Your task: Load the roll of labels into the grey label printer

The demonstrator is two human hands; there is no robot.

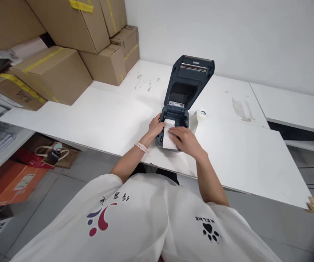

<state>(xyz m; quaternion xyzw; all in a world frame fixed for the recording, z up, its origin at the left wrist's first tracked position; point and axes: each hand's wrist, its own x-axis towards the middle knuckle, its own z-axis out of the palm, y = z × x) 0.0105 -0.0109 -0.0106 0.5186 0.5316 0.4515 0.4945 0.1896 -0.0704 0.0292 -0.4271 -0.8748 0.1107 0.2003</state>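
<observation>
Our left hand (pixel 156 126) clasped the left side of the printer (pixel 177 109), seemingly steadying it beneath the raised lid (pixel 182 91). Our right hand (pixel 186 138), unclenched, lay on the paper strip (pixel 167 141) across the printer's front, apparently keeping it flat.

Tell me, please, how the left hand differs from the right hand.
The left hand is at the left side of the printer; the right hand lies over the white paper strip. The left hand has a pale pink wristband; the right hand has none. Both are ungloved, at the open printer.
</observation>
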